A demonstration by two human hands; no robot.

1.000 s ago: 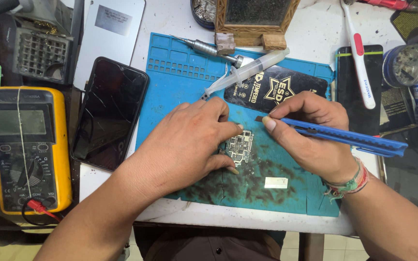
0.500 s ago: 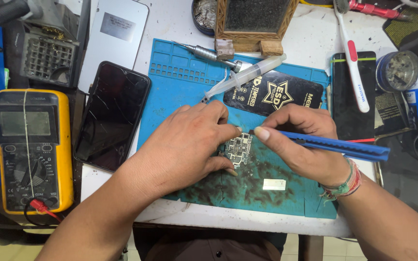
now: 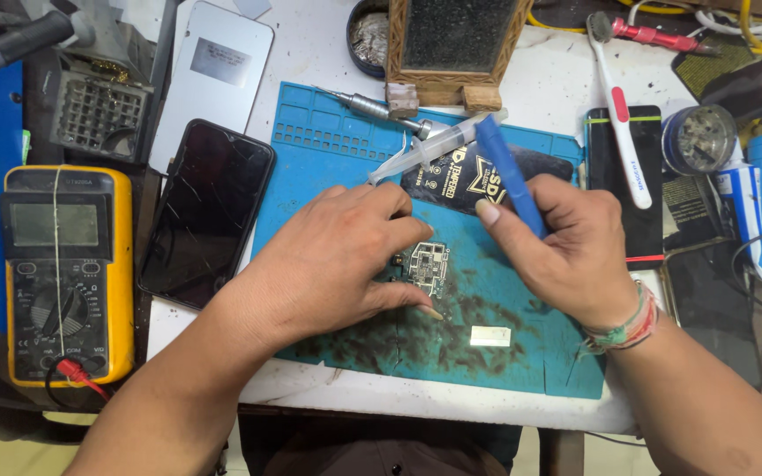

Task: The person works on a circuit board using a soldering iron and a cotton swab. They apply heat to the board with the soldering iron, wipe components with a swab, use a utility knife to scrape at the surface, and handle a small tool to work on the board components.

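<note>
A small circuit board [image 3: 427,265] lies on the blue work mat [image 3: 522,353]. My left hand [image 3: 337,260] rests over the board's left side, fingers pressing it onto the mat. My right hand [image 3: 566,251] grips a blue plastic pry tool [image 3: 509,172], whose free end points up and away from the board. A small white rectangular part [image 3: 490,336] lies on the mat below my right hand.
A yellow multimeter [image 3: 56,273] and a black phone [image 3: 207,211] lie left of the mat. A clear syringe [image 3: 438,145], a black packet [image 3: 469,181], a metal screwdriver [image 3: 363,104], a wooden-framed box [image 3: 456,44], a white toothbrush [image 3: 621,123] and a second dark phone [image 3: 641,220] crowd the back and right.
My right hand has swung the blue pry tool from lying flat and pointing right to standing up toward the back. My left hand stays on the board.
</note>
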